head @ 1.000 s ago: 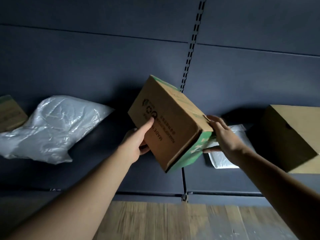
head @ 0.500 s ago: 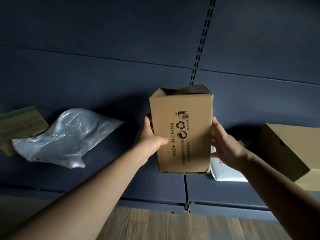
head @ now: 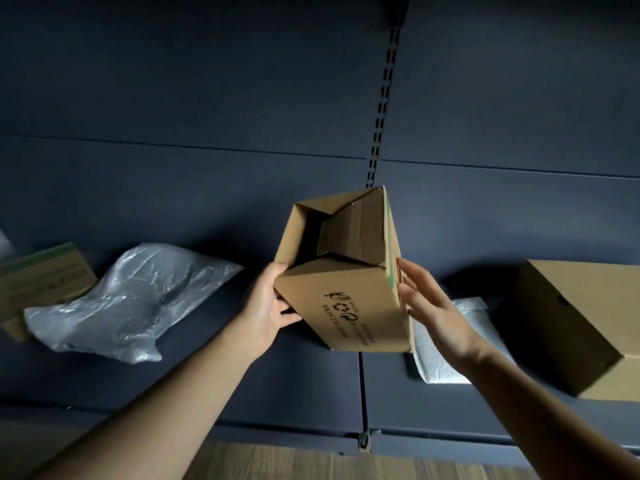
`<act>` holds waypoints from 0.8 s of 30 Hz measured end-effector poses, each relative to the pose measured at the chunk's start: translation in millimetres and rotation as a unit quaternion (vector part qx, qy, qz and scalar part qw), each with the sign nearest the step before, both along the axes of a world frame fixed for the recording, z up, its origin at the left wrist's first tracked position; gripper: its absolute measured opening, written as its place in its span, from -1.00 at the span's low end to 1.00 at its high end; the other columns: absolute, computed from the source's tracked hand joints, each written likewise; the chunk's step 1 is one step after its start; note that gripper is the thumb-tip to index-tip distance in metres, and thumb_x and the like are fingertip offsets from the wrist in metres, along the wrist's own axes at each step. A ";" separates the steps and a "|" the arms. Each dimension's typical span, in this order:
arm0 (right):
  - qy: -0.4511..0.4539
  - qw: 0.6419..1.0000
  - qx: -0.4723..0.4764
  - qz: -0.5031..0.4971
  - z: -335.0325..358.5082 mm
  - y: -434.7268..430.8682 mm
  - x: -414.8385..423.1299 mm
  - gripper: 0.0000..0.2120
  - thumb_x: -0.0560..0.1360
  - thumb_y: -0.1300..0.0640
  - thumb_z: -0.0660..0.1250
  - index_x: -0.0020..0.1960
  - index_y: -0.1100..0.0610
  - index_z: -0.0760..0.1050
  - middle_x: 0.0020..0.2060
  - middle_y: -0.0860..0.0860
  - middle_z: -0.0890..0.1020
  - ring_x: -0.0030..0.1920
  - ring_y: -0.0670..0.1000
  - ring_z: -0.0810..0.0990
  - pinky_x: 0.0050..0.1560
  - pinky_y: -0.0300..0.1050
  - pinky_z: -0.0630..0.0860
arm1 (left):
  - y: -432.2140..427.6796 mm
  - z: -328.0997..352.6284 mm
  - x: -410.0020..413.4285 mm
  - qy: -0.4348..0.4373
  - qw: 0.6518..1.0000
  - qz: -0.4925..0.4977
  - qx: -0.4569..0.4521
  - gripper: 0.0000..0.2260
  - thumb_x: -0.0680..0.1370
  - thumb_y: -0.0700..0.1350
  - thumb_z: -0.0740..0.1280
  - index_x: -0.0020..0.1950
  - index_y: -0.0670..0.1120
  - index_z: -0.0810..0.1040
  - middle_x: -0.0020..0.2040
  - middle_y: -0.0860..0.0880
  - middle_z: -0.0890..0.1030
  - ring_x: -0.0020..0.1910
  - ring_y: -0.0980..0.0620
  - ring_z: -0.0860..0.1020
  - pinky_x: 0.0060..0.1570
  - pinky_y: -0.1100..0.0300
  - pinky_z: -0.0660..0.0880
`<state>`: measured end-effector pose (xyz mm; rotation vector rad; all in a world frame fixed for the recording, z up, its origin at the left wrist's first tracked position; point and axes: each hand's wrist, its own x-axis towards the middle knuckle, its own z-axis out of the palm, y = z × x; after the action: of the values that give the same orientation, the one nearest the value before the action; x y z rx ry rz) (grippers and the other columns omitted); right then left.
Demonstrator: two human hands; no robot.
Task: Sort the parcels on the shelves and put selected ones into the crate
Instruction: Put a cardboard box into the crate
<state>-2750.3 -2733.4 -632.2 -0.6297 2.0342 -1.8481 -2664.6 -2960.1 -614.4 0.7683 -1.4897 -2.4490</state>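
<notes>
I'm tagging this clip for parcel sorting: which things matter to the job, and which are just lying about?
Job: open cardboard box, between left hand and right hand; plastic-wrapped parcel, white mailer, large box, green-edged box.
Lying about: slotted upright, wooden floor.

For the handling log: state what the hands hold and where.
A cardboard box, open at the top. The left hand grips its lower left edge; the right hand presses flat against its right side.

brown cardboard box point(head: 349, 303) — tilted, flaps open, held aloft
</notes>
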 end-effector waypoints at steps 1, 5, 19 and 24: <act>0.011 1.000 0.005 -0.003 1.4 0.3 -0.6 -0.52 0.49 -0.11 0.39 0.38 -0.16 0.37 0.34 -0.21 0.48 0.33 -0.28 0.41 0.18 -0.36 0.42 | -0.5 -1.0 -0.1 0.011 1.000 0.010 0.011 -0.80 0.61 -0.03 0.17 0.10 -0.05 0.54 0.11 -0.10 0.62 0.11 -0.11 0.57 0.18 -0.13 0.47; 0.015 0.997 0.044 -0.055 2.1 3.2 -7.3 -0.29 0.37 -0.09 0.42 0.46 -0.12 0.23 0.33 -0.17 0.42 0.18 -0.43 0.41 0.14 -0.48 0.36 | -4.9 -9.3 -1.9 0.039 0.997 0.029 0.063 -0.71 0.63 -0.04 0.12 0.20 -0.11 0.54 0.08 -0.13 0.65 0.12 -0.14 0.58 0.07 -0.15 0.51; -0.130 0.987 0.020 -0.097 -12.2 25.9 -21.1 -0.56 0.46 0.05 0.41 0.32 -0.04 0.44 0.01 0.05 0.67 -0.06 -0.06 0.68 -0.26 0.01 0.61 | -15.2 -20.6 -21.1 -0.038 0.906 0.159 -0.391 -0.77 0.65 -0.14 0.16 -0.07 -0.22 0.54 -0.13 -0.16 0.56 -0.16 -0.08 0.46 -0.23 0.17 0.31; -0.109 0.985 -0.008 -0.130 -14.2 23.2 -24.4 -0.44 0.47 0.10 0.44 0.35 -0.22 0.29 0.07 0.06 0.63 0.05 0.01 0.65 -0.06 0.17 0.62 | -11.4 -11.9 -25.4 0.000 0.894 0.170 -0.414 -0.74 0.64 -0.06 0.19 -0.14 -0.20 0.50 -0.22 -0.11 0.56 -0.15 -0.12 0.52 -0.14 0.09 0.41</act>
<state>-2774.7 -2710.2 -646.5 -0.1582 2.0335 -1.9777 -2690.0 -2971.5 -626.3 0.7327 -1.9505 -1.3460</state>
